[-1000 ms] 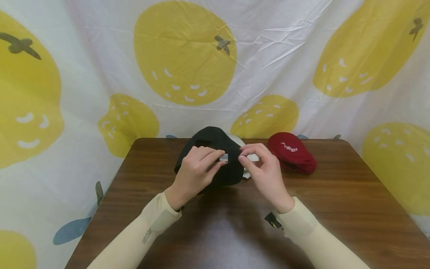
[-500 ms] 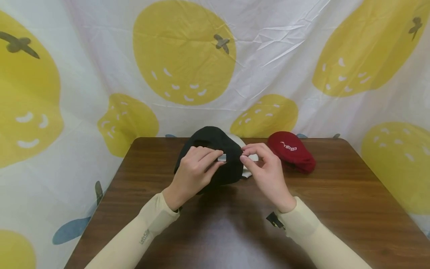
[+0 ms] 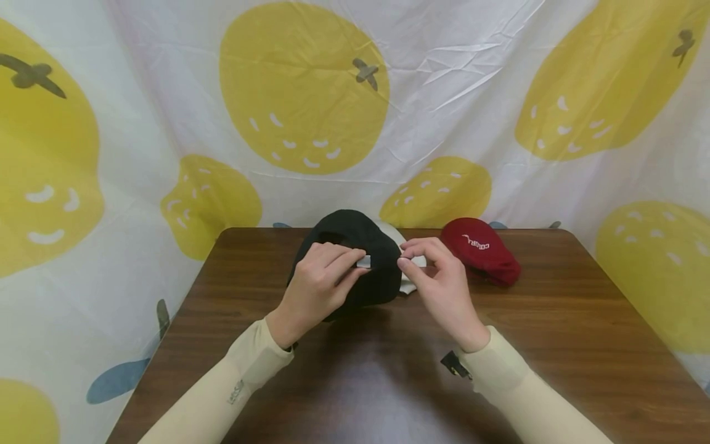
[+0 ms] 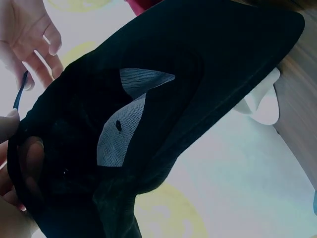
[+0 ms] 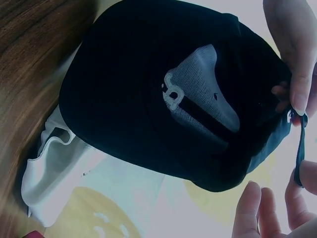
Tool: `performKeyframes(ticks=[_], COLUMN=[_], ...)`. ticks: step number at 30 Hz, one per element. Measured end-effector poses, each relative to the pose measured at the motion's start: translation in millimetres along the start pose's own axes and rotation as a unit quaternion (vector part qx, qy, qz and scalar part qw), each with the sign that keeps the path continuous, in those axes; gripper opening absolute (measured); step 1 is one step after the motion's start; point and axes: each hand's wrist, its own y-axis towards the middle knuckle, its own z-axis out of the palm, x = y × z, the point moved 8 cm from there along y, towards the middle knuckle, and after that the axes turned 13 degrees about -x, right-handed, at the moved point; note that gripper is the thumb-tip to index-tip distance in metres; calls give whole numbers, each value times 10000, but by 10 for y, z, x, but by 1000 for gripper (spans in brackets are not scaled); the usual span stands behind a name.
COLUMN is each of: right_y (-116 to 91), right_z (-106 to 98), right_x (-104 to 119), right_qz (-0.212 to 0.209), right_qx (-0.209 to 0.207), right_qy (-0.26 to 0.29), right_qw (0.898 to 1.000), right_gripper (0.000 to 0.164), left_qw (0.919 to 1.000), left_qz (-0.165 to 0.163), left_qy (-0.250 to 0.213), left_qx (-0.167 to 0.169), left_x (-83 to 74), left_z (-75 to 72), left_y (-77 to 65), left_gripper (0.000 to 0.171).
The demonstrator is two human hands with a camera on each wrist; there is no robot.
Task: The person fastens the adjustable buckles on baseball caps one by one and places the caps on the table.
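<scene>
A black baseball cap point(image 3: 355, 234) is held up above the table, its inside and brim turned toward the wrist cameras. My left hand point(image 3: 322, 277) pinches the cap's rear edge near the strap fastening. A small pale patch shows between its fingertips in the head view. My right hand point(image 3: 440, 277) pinches the free end of the thin dark strap point(image 5: 300, 148) between thumb and index finger. In the right wrist view the strap spans the gap between both hands. Pale mesh lining point(image 4: 121, 129) shows inside the crown. The fastening itself is mostly hidden by the left fingers.
A white cap point(image 3: 413, 265) lies behind the black one, partly covered by it. A red cap point(image 3: 479, 250) with white lettering rests farther right. They stand on a brown wooden table point(image 3: 554, 320), backed by a lemon-print curtain point(image 3: 305, 86).
My hands have drawn slightly apart, the left a little leftward and the right a little rightward. Both keep their pinch, and the black cap stays almost in place.
</scene>
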Motion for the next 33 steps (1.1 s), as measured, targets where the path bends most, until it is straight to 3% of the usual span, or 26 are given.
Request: performKeyframes(ticks=[19,25,33], right_y=[-2,13,-8], right_z=[-18,-13,-14], right_x=[-33,-290,-9], right_qz=[69,-29,66], right_qx=[34,27,81], right_qy=[-5,-115,-250], right_qw=[10000,9999,9996], right_gripper=[7,6,7], left_qw=[10000,10000,9999], left_qz=[22,40,39], left_qy=[62,82,113], left_qx=[12,-7,-22], left_x=[-8,1,-2], left_z=[-4,-7,-17], left_y=[-4,-19,-31], left_gripper=[30,33,31])
